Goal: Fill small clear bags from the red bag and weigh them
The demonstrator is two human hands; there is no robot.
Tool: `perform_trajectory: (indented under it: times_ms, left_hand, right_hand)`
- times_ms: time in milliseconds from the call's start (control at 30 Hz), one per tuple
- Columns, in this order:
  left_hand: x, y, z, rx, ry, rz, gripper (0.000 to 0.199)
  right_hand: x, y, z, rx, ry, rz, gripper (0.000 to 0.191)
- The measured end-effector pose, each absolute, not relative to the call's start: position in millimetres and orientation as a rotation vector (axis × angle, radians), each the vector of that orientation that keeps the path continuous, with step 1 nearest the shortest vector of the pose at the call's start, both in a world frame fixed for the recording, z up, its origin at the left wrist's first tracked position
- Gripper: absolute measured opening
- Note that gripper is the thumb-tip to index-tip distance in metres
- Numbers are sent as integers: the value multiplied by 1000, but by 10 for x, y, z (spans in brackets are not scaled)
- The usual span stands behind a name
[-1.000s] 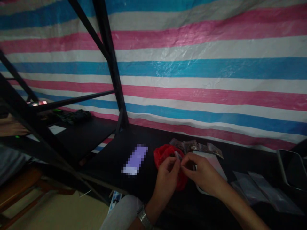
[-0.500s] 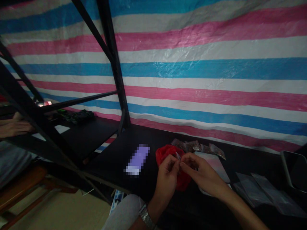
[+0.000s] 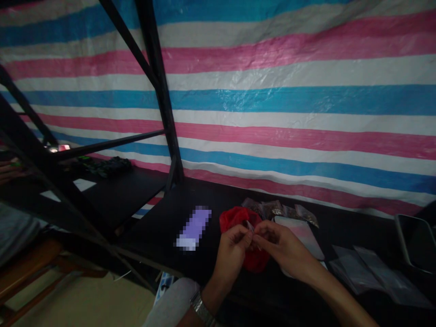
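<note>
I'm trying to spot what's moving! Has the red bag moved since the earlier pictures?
No, not that I can see. The red bag keeps the same place to the right of the black post; the whole view shifted slightly.

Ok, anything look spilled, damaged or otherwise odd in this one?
One oddity: the purple-and-white patch on the black table, left of the red bag, shows as coarse blocks, so its details can't be read. No spill or damage is visible, though the scene is dim.

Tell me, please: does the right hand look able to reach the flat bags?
Probably yes: the flat bags lie uncovered beside the right forearm, though the right hand is busy at the red bag.
</note>
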State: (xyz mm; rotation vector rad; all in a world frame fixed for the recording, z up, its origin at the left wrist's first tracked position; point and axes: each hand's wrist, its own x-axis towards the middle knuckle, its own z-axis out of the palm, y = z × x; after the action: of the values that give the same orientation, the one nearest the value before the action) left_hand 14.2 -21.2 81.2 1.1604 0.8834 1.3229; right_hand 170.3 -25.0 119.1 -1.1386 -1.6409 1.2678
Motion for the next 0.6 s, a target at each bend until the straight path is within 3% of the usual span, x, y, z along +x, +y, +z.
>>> perform_trajectory:
  times_ms: [133,300,600]
  left_hand:
    - [155,-232,822,1201,909,1309,36]
    - [169,-287,851,1305,975,1323,28]
    - [170,-299,817,1425,1040,1330,28]
  right_hand:
    - [1748,-235,1187,-1166,-1650,1298,25]
    - [1732,-239,1157,-1312,-1708,1031,16]
    - [1737,-259,1131,-1304,-1863,851,18]
